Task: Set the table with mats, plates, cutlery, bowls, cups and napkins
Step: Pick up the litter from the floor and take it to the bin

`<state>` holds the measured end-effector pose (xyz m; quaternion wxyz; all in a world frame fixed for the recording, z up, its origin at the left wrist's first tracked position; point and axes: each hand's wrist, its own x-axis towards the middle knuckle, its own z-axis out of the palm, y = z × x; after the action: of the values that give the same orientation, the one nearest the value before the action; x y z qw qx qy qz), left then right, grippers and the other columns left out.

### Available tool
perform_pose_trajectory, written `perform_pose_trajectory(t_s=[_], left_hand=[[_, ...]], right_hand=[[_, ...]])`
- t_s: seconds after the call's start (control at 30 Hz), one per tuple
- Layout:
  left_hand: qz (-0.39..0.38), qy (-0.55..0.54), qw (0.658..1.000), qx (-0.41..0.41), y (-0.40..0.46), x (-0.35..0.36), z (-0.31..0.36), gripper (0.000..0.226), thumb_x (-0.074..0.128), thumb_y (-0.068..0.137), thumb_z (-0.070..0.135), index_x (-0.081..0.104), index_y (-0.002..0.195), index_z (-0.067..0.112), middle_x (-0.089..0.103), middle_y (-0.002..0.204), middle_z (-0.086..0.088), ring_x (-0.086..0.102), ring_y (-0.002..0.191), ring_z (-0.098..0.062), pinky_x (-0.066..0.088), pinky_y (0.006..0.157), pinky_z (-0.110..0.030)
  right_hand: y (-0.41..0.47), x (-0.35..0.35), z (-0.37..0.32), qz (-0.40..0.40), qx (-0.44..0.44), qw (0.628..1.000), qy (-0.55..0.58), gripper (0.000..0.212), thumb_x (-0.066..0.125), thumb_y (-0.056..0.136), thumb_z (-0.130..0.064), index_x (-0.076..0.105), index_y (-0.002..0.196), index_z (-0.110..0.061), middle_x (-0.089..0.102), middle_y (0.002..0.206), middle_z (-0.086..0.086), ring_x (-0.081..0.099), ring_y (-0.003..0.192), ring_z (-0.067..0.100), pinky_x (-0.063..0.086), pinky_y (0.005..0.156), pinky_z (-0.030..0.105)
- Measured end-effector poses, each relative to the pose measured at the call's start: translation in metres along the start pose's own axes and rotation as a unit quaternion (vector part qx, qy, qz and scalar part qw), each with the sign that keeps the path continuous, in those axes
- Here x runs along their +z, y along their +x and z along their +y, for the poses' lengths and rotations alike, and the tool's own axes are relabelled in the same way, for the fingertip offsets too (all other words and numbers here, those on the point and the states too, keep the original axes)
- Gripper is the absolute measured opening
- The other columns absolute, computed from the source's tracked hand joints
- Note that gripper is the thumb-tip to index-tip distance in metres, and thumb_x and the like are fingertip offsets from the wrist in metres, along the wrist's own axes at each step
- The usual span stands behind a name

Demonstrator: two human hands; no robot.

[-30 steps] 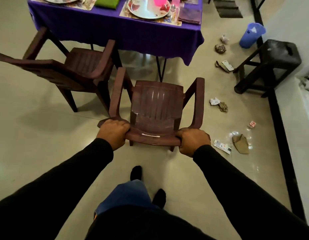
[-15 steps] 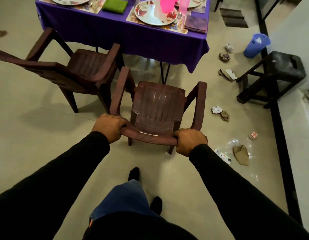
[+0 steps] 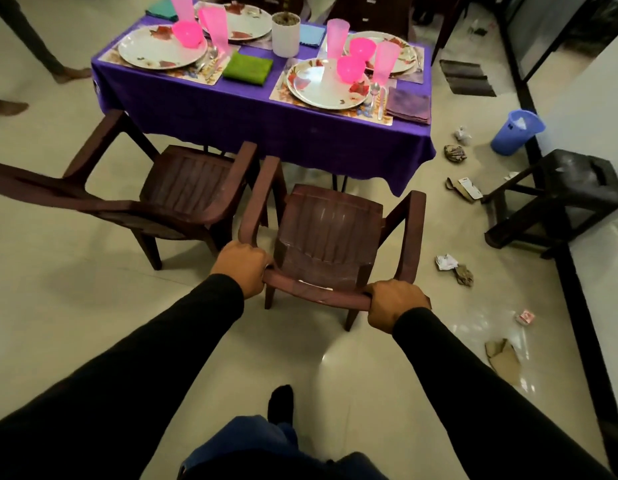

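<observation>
A person looks down at their own arms in black sleeves. The left hand [image 3: 243,268] and the right hand [image 3: 394,303] each curl their fingers tightly round the top rail of a brown plastic armchair [image 3: 330,233], one hand at each end of the backrest. The chair faces a table [image 3: 266,112] draped in a purple cloth, and its seat front sits just short of the cloth's hanging edge. A second brown armchair [image 3: 183,188] stands just beside it on the left, angled toward the table.

The table looks fully laid. The nearest place has a floral mat [image 3: 356,112] carrying a white flowered plate [image 3: 326,86], a pink bowl [image 3: 350,69] on the plate, a pink cup [image 3: 383,62], a spoon [image 3: 373,95] and a purple napkin [image 3: 408,105] to the right. A green napkin [image 3: 247,67] lies between this place and the next. Further places behind show the same items.

The setting itself seems finished; the step in hand appears to be tucking this chair in at its place. The next move likely calls for an even push from both hands, keeping clear of the neighbouring chair's arm.

Paper scraps [image 3: 454,268] litter the floor on the right.
</observation>
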<state>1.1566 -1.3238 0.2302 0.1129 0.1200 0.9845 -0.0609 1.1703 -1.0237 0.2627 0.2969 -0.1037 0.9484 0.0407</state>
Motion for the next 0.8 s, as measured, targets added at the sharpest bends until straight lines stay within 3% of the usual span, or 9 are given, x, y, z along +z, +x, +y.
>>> perform_pose_trajectory(t_s=[0.3, 0.53, 0.8], left_hand=[[-0.057, -0.024, 0.998, -0.011, 0.036, -0.012, -0.013, 0.042, 0.055, 0.069, 0.029, 0.068, 0.107, 0.045, 0.069, 0.086, 0.014, 0.066, 0.089, -0.015, 0.048, 0.09, -0.039], [-0.056, 0.002, 0.998, -0.01, 0.044, -0.019, -0.012, 0.039, 0.056, 0.082, 0.027, 0.068, 0.113, 0.047, 0.07, 0.092, 0.015, 0.066, 0.093, -0.014, 0.047, 0.092, -0.038], [-0.072, -0.003, 0.997, -0.031, 0.054, -0.016, -0.012, 0.029, 0.056, 0.086, 0.033, 0.068, 0.108, 0.047, 0.067, 0.087, 0.015, 0.064, 0.089, -0.014, 0.047, 0.093, -0.041]], right_hand=[[0.023, -0.022, -0.002, -0.003, 0.01, 1.0, 0.009, 0.043, 0.059, 0.075, -0.032, 0.063, 0.118, -0.033, 0.068, 0.103, -0.005, 0.058, 0.083, 0.021, 0.055, 0.081, 0.038], [0.029, -0.028, -0.002, 0.006, 0.02, 1.0, 0.018, 0.04, 0.053, 0.077, -0.028, 0.064, 0.115, -0.033, 0.066, 0.097, -0.005, 0.061, 0.086, 0.022, 0.057, 0.082, 0.041], [0.04, -0.032, 0.004, -0.003, 0.017, 1.0, 0.012, 0.037, 0.055, 0.075, -0.029, 0.066, 0.111, -0.031, 0.066, 0.091, -0.005, 0.062, 0.082, 0.021, 0.057, 0.08, 0.04]])
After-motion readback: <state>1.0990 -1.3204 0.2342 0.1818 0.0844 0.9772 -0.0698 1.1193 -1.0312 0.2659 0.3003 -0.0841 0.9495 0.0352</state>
